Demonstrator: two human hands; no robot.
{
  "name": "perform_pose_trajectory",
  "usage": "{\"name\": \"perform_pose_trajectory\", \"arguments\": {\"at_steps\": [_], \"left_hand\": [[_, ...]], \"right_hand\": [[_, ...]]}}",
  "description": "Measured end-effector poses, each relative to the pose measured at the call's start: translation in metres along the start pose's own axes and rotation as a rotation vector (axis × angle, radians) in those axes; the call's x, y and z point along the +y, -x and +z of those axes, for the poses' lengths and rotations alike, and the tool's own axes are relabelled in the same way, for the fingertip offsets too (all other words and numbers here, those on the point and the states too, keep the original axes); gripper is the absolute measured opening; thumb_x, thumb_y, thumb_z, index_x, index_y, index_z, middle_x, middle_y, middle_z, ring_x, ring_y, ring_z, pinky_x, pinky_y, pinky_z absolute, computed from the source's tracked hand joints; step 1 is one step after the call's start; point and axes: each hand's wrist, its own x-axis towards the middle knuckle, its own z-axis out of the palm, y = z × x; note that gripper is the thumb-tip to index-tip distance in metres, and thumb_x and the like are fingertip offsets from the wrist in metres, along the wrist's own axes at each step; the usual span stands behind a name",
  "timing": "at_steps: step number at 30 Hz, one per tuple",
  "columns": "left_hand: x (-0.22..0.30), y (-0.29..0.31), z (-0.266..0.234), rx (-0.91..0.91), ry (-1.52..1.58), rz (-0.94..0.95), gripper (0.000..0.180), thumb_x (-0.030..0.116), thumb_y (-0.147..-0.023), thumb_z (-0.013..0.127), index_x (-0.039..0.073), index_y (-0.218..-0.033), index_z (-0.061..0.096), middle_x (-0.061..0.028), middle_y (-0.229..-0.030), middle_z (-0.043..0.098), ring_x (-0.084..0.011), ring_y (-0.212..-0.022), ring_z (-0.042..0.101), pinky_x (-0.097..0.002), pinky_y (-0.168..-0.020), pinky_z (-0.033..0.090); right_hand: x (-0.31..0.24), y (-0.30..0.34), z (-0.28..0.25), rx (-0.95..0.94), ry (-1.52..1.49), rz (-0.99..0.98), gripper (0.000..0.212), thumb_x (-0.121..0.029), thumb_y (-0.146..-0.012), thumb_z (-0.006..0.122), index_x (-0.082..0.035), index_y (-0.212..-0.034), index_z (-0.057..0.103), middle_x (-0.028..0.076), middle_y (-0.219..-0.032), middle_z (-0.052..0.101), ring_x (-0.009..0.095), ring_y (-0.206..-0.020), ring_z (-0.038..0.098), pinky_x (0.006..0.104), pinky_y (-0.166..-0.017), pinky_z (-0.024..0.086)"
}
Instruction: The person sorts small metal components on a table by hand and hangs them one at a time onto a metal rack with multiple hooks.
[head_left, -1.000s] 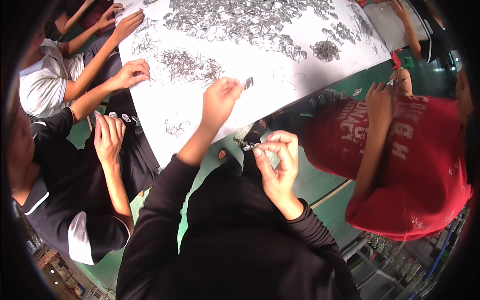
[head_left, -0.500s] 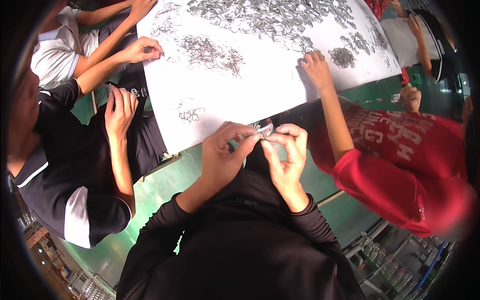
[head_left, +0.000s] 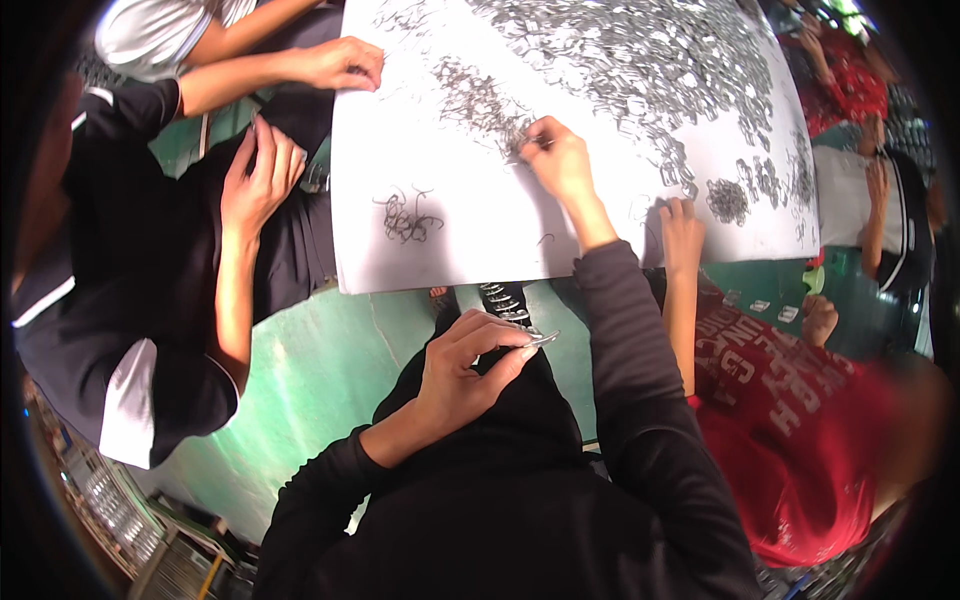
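My left hand (head_left: 470,365) is held above my lap, just off the table's near edge. Its thumb and fingers pinch a small, flat, shiny metal piece (head_left: 543,340). Stretched forward over the white tabletop (head_left: 480,235), my right hand (head_left: 562,170) reaches the near end of a loose pile of thin dark curved wire pieces (head_left: 480,100). Its fingertips are drawn together there, slightly blurred, and what lies between them is hidden. A smaller cluster of the same wires (head_left: 408,215) lies nearer me, to the left.
A wide heap of small metal buckles (head_left: 640,70) covers the far side, with a round dark pile (head_left: 727,201) at its right. Co-workers sit close: a dark-shirted person (head_left: 130,290) at left, a red-shirted person (head_left: 790,430) at right, whose hand (head_left: 682,225) rests on the table.
My hands have parted. The right one has left the metal piece and moved forward to the wire pile, while the left keeps the piece and sits lower. The view has shifted too.
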Motion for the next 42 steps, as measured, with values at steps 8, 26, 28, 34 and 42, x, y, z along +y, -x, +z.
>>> {"name": "perform_pose_trajectory", "arguments": {"at_steps": [8,26,28,34,42], "left_hand": [[-0.008,0.009,0.002,0.056,0.045,-0.033,0.014,0.000,-0.072,0.070,0.004,-0.084,0.064,-0.0059,-0.080,0.064,-0.0189,-0.073,0.060,-0.0281,-0.065,0.047],[-0.013,0.017,-0.008,0.013,-0.004,0.039,0.014,-0.003,-0.072,0.069,0.003,-0.084,0.065,-0.0065,-0.081,0.064,-0.0155,-0.072,0.058,-0.0259,-0.063,0.046],[-0.012,0.017,-0.009,0.007,-0.003,0.034,0.013,-0.003,-0.072,0.069,0.003,-0.084,0.065,-0.0066,-0.081,0.064,-0.0153,-0.071,0.058,-0.0256,-0.063,0.046],[-0.013,0.023,-0.008,0.016,0.011,0.046,0.013,0.000,-0.072,0.071,0.004,-0.083,0.065,-0.0060,-0.080,0.064,-0.0174,-0.071,0.059,-0.0269,-0.062,0.047],[-0.014,0.027,-0.007,-0.009,-0.019,0.074,0.013,-0.004,-0.072,0.069,0.002,-0.083,0.065,-0.0069,-0.080,0.064,-0.0152,-0.072,0.059,-0.0253,-0.065,0.048]], "right_hand": [[0.006,0.005,-0.024,-0.076,-0.719,0.096,0.017,-0.003,-0.082,0.064,0.001,-0.098,0.058,0.004,-0.082,0.061,0.011,-0.069,0.060,0.0239,-0.059,0.051],[0.024,0.006,-0.058,-0.136,-0.413,0.220,0.029,-0.008,-0.081,0.067,-0.002,-0.107,0.056,0.004,-0.092,0.067,0.009,-0.070,0.061,0.0208,-0.057,0.043],[0.023,0.010,-0.057,-0.087,-0.426,0.175,0.028,-0.009,-0.082,0.066,-0.002,-0.107,0.057,0.004,-0.094,0.067,0.009,-0.069,0.061,0.0208,-0.057,0.042],[0.041,0.022,-0.063,-0.021,-0.022,0.126,0.020,-0.008,-0.079,0.067,-0.002,-0.098,0.065,0.007,-0.085,0.068,0.014,-0.068,0.062,0.0287,-0.060,0.048],[0.015,0.017,-0.009,-0.020,0.326,0.106,0.050,-0.036,-0.073,0.072,-0.003,-0.108,0.059,0.014,-0.103,0.065,0.029,-0.094,0.062,0.0383,-0.083,0.048]]}}
